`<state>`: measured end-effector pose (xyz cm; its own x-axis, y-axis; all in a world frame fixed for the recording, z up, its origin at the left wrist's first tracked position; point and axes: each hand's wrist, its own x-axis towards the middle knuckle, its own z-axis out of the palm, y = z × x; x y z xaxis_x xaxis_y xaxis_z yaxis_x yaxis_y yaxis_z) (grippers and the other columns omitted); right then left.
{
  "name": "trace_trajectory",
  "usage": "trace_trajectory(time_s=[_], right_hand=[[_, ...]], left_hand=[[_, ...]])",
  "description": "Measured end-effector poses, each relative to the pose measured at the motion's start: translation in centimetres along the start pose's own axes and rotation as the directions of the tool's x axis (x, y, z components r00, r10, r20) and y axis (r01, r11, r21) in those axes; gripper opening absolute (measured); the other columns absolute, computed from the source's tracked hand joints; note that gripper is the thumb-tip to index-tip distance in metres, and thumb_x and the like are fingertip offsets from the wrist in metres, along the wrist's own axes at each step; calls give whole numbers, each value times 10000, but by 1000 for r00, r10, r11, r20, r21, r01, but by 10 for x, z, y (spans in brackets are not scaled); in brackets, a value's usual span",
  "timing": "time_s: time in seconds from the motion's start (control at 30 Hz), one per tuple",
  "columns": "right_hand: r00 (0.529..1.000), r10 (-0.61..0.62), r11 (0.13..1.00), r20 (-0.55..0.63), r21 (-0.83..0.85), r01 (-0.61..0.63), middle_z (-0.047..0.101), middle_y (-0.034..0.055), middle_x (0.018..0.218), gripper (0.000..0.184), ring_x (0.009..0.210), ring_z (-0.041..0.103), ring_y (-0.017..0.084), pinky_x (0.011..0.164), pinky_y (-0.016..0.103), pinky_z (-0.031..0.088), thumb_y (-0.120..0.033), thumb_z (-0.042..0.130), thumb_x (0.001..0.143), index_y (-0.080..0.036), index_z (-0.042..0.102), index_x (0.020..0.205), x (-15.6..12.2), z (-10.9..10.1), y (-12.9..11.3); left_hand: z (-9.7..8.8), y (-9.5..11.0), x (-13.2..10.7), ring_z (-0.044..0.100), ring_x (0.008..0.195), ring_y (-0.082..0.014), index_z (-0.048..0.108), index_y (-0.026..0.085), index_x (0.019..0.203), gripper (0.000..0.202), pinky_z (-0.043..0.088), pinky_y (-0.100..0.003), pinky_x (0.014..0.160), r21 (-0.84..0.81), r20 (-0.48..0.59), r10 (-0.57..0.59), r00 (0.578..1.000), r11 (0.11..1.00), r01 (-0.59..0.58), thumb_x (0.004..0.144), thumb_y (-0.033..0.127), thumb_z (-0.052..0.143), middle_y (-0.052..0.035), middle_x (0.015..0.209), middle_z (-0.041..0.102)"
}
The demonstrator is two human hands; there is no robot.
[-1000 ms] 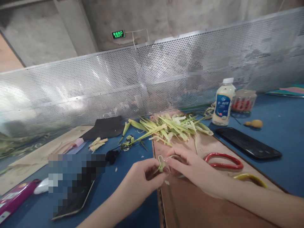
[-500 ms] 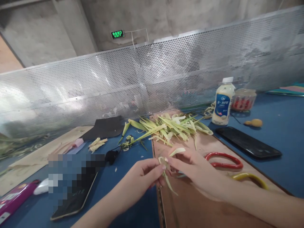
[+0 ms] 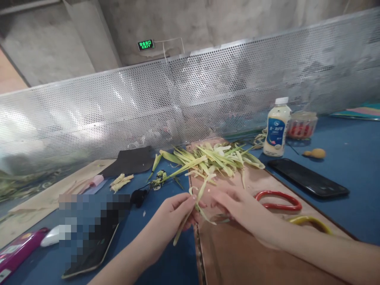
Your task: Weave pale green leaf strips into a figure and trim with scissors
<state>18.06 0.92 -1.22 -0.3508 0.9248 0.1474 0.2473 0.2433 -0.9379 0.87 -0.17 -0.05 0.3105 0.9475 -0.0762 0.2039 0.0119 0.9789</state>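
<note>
Pale green strips of corn husk point(image 3: 202, 190), looped and bent, are pinched in my left hand point(image 3: 175, 213) above the left edge of the wooden board point(image 3: 237, 253). One longer piece hangs down below its fingers. My right hand point(image 3: 234, 204) hovers just beside them with loosely bent fingers, apart from my left hand, and no strip shows between its fingertips. Behind both hands lies a heap of husk strips point(image 3: 219, 158) on the far part of the board. Red-handled scissors point(image 3: 278, 201) and a yellow handle point(image 3: 311, 222) sit by my right forearm, partly hidden.
To the right on the blue table stand a bottle point(image 3: 276, 128) and a clear jar point(image 3: 303, 126); a phone point(image 3: 308, 178) and a small gourd point(image 3: 314, 153) lie nearer. At left are a dark tablet point(image 3: 92, 253) and a purple tool point(image 3: 22, 253). A perforated metal screen point(image 3: 166, 107) rises behind.
My right hand has come away slightly from the strips it was gripping together with my left. The husk strips now stick up and hang loosely from my left hand.
</note>
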Motion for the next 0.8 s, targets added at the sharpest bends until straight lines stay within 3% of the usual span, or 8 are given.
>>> trace_trajectory(time_s=[0.17,0.3,0.6,0.8], right_hand=[[981,-82,966,178,-228,122,368,-44,557,288,519,317,83,463,223,226,-362,424,824,-167,465,616,-5,7,-1],[969,-133,969,206,-176,171,336,-45,568,288,534,294,85,472,227,218,-312,383,851,-171,483,620,-7,7,-3],[958,-151,986,243,-28,163,338,-48,560,269,546,319,87,492,219,234,-280,424,839,-188,515,604,-9,4,-13],[954,-148,977,259,-111,182,346,-54,559,259,540,323,81,485,215,242,-247,402,841,-179,455,597,-13,4,-13]], left_hand=[[0,5,-1,377,513,-79,577,133,783,313,278,-194,499,10,-8,-22,1000,1000,22,772,427,470,18,610,500],[0,8,-2,361,501,-67,545,146,706,266,281,-188,510,64,-1,6,1000,998,-6,757,405,507,38,593,478],[1,2,0,368,470,-63,523,148,642,226,273,-185,478,-52,20,-16,1000,999,17,745,349,519,40,554,481],[1,0,-1,364,477,-55,559,133,720,204,269,-183,485,-158,52,-64,997,985,72,741,336,543,30,561,500]])
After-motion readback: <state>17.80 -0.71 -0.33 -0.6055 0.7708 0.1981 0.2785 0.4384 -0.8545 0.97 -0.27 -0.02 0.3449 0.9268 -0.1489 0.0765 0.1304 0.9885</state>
